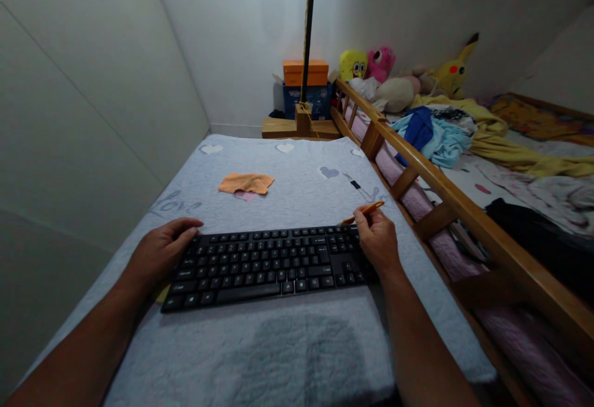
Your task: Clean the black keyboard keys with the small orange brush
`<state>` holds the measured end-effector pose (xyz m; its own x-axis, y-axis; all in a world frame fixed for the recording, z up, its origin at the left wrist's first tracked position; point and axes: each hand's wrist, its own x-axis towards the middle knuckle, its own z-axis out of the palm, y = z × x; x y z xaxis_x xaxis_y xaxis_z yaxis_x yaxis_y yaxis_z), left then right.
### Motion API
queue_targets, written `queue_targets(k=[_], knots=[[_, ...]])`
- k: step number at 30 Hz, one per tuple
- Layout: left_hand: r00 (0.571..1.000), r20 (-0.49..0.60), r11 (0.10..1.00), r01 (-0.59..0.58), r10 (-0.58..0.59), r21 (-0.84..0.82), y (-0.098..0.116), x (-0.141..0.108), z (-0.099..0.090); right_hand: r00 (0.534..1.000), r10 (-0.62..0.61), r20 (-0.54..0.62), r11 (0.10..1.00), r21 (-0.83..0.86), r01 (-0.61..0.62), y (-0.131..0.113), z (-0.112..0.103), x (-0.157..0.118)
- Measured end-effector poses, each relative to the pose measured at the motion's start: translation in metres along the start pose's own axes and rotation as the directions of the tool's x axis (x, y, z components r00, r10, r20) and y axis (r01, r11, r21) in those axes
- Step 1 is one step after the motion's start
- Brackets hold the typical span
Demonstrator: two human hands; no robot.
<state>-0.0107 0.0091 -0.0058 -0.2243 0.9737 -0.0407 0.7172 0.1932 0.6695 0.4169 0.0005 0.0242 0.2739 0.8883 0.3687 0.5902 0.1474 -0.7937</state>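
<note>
A black keyboard (260,265) lies across the blue-grey quilted cover, slightly tilted in view. My left hand (162,243) is closed around its upper left corner, with the thumb along the edge and the other fingers partly hidden. Over the keyboard's upper right end, my right hand (378,237) pinches a small brush with an orange handle (371,208). The brush's tip points left, by the keyboard's back edge. Beyond the keyboard lies a crumpled orange cloth (245,182). A thin wire tool with a black middle (355,184) rests past my right hand.
A wooden rail (431,172) runs along the right side. Behind it are clothes (436,135) and plush toys (452,76) on another bed. A pale wall (93,116) stands close on the left. Boxes (306,74) and a dark pole (308,36) are at the far end.
</note>
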Motion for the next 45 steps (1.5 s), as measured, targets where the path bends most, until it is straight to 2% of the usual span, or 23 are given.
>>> queue_targets(k=[4, 9, 15, 21, 26, 30, 35, 38, 42, 45], knots=[[1.0, 0.009, 1.0, 0.003, -0.003, 0.021, 0.0, 0.0, -0.001, 1.0, -0.02, 0.024, 0.999, 0.042, 0.019, 0.0, 0.002, -0.003], [1.0, 0.007, 0.999, -0.015, 0.015, 0.031, -0.002, 0.001, -0.001, 0.996, -0.045, 0.073, 0.999, -0.012, 0.046, 0.003, 0.003, -0.003], [1.0, -0.006, 1.0, -0.003, 0.003, 0.01, 0.002, -0.001, -0.001, 0.997, -0.069, -0.047, 0.99, -0.129, 0.062, 0.009, -0.004, 0.001], [1.0, 0.013, 1.0, 0.008, -0.008, 0.009, -0.004, 0.003, 0.0, 0.989, -0.09, -0.116, 0.994, -0.075, 0.081, 0.008, -0.004, -0.002], [1.0, 0.011, 1.0, -0.008, 0.008, 0.022, -0.008, 0.004, 0.001, 0.995, -0.091, -0.032, 0.994, 0.062, 0.093, 0.003, 0.001, -0.006], [1.0, 0.004, 1.0, -0.003, 0.003, 0.007, -0.004, 0.001, 0.0, 0.993, -0.104, 0.052, 0.994, 0.03, 0.103, 0.005, 0.003, -0.006], [1.0, -0.001, 0.999, -0.006, 0.006, 0.037, -0.002, 0.002, 0.0, 0.995, -0.092, -0.047, 0.993, -0.083, 0.088, 0.01, -0.003, -0.002], [1.0, -0.004, 0.999, -0.014, 0.014, 0.042, -0.004, 0.003, 0.001, 0.994, -0.05, -0.1, 0.998, -0.04, 0.047, 0.009, -0.005, -0.003], [1.0, -0.008, 0.999, -0.016, 0.016, 0.038, -0.004, 0.002, 0.001, 1.0, -0.022, -0.009, 0.996, 0.091, 0.022, 0.004, -0.002, -0.005], [1.0, -0.008, 1.0, -0.007, 0.007, 0.019, -0.001, 0.001, 0.0, 0.999, -0.025, 0.03, 0.996, 0.081, 0.023, 0.003, 0.0, -0.006]])
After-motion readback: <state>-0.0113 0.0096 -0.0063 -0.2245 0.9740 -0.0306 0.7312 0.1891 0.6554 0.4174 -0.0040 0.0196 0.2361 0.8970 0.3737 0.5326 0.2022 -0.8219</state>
